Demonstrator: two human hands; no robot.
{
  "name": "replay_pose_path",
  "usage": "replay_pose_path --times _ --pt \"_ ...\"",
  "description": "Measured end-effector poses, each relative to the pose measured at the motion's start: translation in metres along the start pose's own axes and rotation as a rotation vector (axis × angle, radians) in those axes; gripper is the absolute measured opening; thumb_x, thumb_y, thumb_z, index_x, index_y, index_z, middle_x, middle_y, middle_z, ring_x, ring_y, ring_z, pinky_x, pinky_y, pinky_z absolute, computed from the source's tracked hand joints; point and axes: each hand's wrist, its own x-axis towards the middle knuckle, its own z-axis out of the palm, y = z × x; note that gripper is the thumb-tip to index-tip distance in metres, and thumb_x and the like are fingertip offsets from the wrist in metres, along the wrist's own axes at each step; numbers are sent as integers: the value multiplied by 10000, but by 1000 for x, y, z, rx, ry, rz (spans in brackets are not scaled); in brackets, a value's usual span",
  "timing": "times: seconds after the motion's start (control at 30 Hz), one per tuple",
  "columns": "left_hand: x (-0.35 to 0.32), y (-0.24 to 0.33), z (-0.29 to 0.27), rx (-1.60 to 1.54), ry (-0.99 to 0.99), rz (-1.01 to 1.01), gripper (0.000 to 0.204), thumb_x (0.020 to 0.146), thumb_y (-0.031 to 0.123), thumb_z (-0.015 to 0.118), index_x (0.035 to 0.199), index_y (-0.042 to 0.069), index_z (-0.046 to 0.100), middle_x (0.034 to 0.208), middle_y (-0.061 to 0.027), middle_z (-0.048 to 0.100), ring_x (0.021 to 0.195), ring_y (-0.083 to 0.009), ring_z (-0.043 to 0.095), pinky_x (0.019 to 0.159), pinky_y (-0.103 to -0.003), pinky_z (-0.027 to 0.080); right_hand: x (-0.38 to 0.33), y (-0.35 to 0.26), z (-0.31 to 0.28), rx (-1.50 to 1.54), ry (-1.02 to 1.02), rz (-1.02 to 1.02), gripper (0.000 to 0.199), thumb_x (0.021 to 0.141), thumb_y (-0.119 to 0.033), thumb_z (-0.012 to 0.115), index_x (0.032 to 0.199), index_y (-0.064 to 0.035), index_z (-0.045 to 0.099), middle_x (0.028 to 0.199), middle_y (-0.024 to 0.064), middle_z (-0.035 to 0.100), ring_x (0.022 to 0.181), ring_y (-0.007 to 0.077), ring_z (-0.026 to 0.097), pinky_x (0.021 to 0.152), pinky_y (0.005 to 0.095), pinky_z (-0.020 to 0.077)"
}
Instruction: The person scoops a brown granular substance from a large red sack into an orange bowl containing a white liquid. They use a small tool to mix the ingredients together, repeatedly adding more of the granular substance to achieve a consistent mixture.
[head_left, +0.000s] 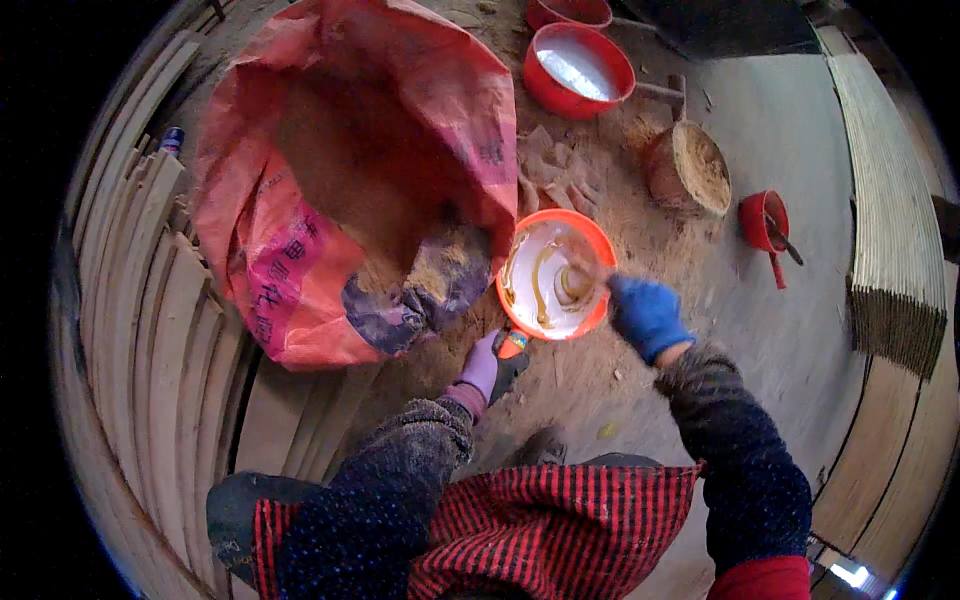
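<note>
My left hand (481,371), in a purple and black glove, is closed around the handle of an orange dipper (603,240). A creamy white mixture (523,280) with brown streaks and swirls fills much of it. At the dipper's right rim is my right hand (648,317) in a blue glove, its fingers curled. A blurred brownish shape runs from those fingers into the mixture; I cannot make out what it is. Left of the dipper stands a big open red woven sack (270,215) with brown powder inside.
Beyond the dipper are a red pan (535,85) with white liquid, a container (668,175) of brown powder and a crumpled cloth (560,170). A small red dipper (752,222) holding a tool lies to the right. Wooden boards (160,330) line the left; stacked thin sheets (890,190) stand right.
</note>
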Motion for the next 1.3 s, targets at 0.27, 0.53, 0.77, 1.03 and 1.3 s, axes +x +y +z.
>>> replay_pose_path --times 0.27,0.53,0.77,1.03,1.3 --pt "-3 -2 2 157 14 126 419 780 131 738 1150 55 555 776 -14 570 517 -113 498 444 -286 426 32 -25 -6 43 130 -63 182 779 -177 589 948 -205 651 806 100 685 688 274 677 553 442 502" --pt "-2 -14 1 167 61 165 394 773 104 742 1120 51 564 776 -19 571 517 -122 493 445 -292 425 23 -40 0 24 -9 -47 180 822 -225 567 972 -194 662 763 115 681 681 299 677 556 454 511" --pt "-10 -2 -5 81 15 -25 292 775 98 736 1024 80 585 748 7 560 527 -115 488 451 -288 414 -5 -68 9 56 11 -171 170 832 -195 527 901 -157 677 712 102 680 624 263 673 543 431 505" --pt "-3 -5 -12 147 46 110 316 766 87 731 1052 78 598 732 11 557 561 -117 507 462 -292 425 -25 -54 -21 466 -137 42 221 818 -208 611 991 -92 682 701 141 650 643 247 659 610 366 518" --pt "7 -17 14 31 29 104 218 882 240 584 1058 112 606 739 -7 595 512 -126 510 443 -296 403 47 -43 26 652 79 -401 202 828 -67 595 997 11 675 694 102 634 649 161 613 562 313 478"
